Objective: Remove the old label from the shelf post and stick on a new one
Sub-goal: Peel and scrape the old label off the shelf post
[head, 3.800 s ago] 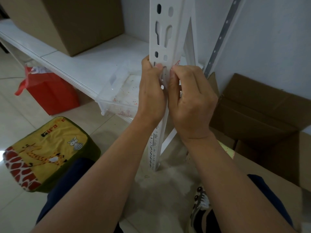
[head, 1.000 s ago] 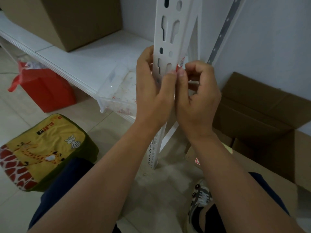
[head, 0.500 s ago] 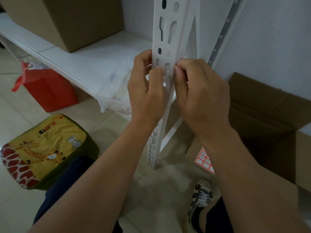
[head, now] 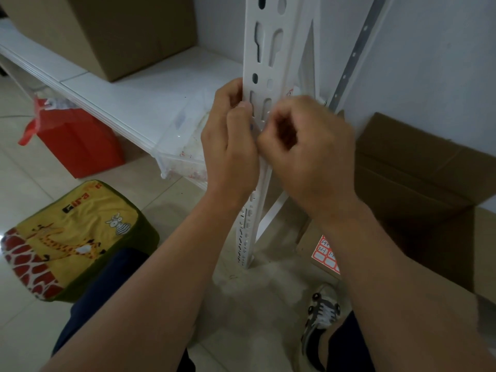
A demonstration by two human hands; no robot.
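The white slotted shelf post (head: 268,49) stands upright in the middle of the view. My left hand (head: 230,140) grips it from the left, with the thumb lying on its front face. My right hand (head: 308,140) is curled and blurred against the post's right edge, where it pinches a red-and-white label (head: 291,91). Only a small corner of that label shows above the knuckles. A sheet of red-bordered labels (head: 324,253) lies on a cardboard box at the lower right, partly hidden by my right forearm.
A white shelf (head: 134,98) runs off to the left and carries a cardboard box (head: 107,36) and a clear plastic tray (head: 185,146). On the floor are a red bag (head: 77,140) and a yellow giraffe stool (head: 67,242). An open cardboard box (head: 416,170) stands at the right.
My right hand has shifted down along the post's right edge and curled tighter, now blurred with motion. My left hand keeps its grip on the post.
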